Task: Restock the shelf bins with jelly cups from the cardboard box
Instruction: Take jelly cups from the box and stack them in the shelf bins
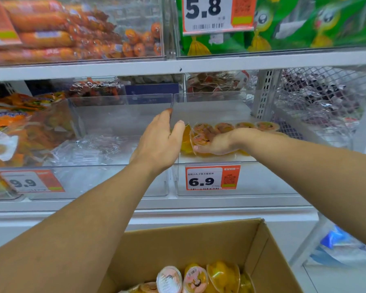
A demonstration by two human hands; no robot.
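Cardboard box [209, 246] sits lowest and closest, its near edge cut off by the frame, with a few jelly cups [195, 279] showing at its bottom, their lower halves out of view. Above it both forearms reach to the shelf. Left grip [160, 142] has its fingers curled over the clear divider wall [171, 115] between two bins, thumb on the near side; the fingertips are hidden behind the plastic. Right grip [215, 144] lies palm up inside the right-hand bin [237, 178], fingers loosely curved under a cluster of yellow cups [202, 135]; whether it clasps them or only cradles them is hard to tell. Beyond that grip a row of cups [246, 126] rests against the bin's back. Below it hangs a price tag [212, 178] reading 6.9. Left of the left grip, the neighbouring bin [118, 123] holds crumpled clear wrap, blurred.
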